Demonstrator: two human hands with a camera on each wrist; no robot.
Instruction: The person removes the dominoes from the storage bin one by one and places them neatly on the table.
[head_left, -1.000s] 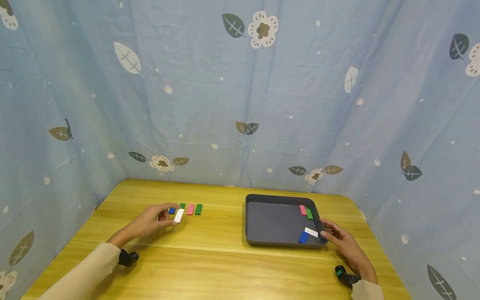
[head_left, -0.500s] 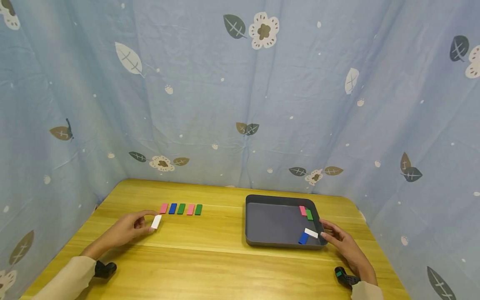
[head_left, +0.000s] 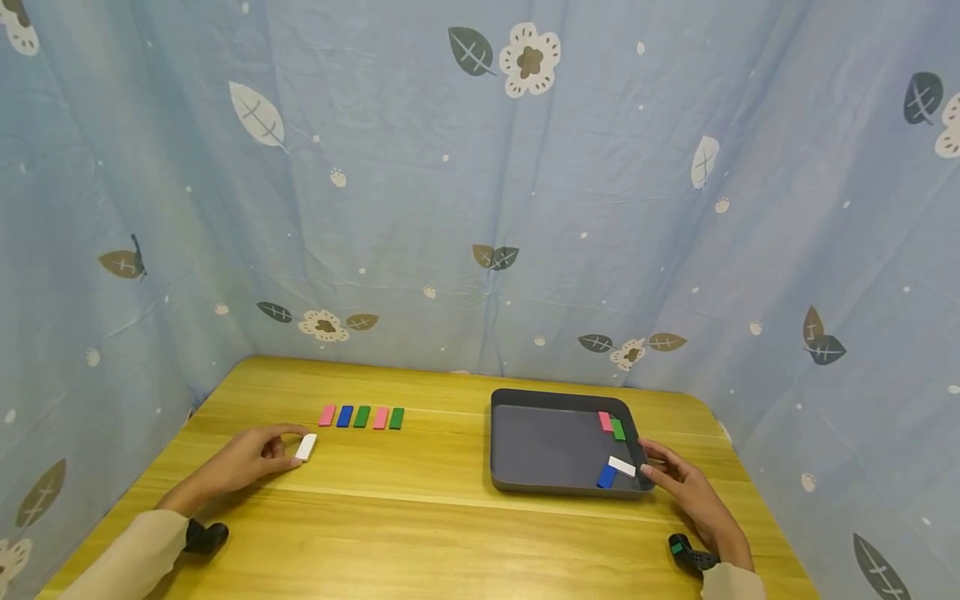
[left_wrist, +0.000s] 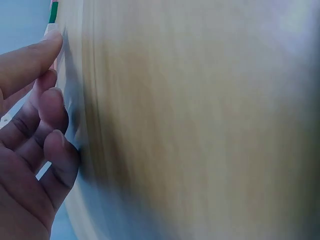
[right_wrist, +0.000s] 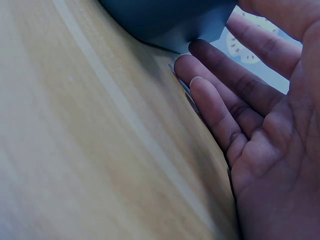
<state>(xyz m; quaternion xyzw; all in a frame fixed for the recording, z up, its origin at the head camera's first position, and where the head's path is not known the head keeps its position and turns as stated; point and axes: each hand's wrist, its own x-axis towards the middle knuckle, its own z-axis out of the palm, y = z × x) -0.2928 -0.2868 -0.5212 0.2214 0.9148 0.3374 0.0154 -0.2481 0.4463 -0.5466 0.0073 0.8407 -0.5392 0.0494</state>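
Between the thumb and forefinger of my left hand (head_left: 243,460) is a small flat white domino-like block (head_left: 306,447), pinched at its two ends. It is at or just above the tabletop; the head view does not settle which. The left wrist view shows the other fingers loosely bent near the wood. Just beyond lies a row of similar blocks: pink (head_left: 327,416), blue (head_left: 345,417), green (head_left: 362,417), pink (head_left: 381,418) and green (head_left: 397,418). My right hand (head_left: 690,487) holds the right wall of a dark grey tray (head_left: 566,486), thumb at the rim, fingertips against the outside.
Inside the tray's right side lie a pink block (head_left: 605,421), a green block (head_left: 618,429), a white block (head_left: 622,467) and a blue block (head_left: 607,477). A patterned blue curtain (head_left: 420,208) encloses the wooden table (head_left: 420,542) behind and at both sides.
My left hand has carried the white block leftward and toward me, from in front of the row to its left end, slowing lately. My right hand and the tray have stayed put.
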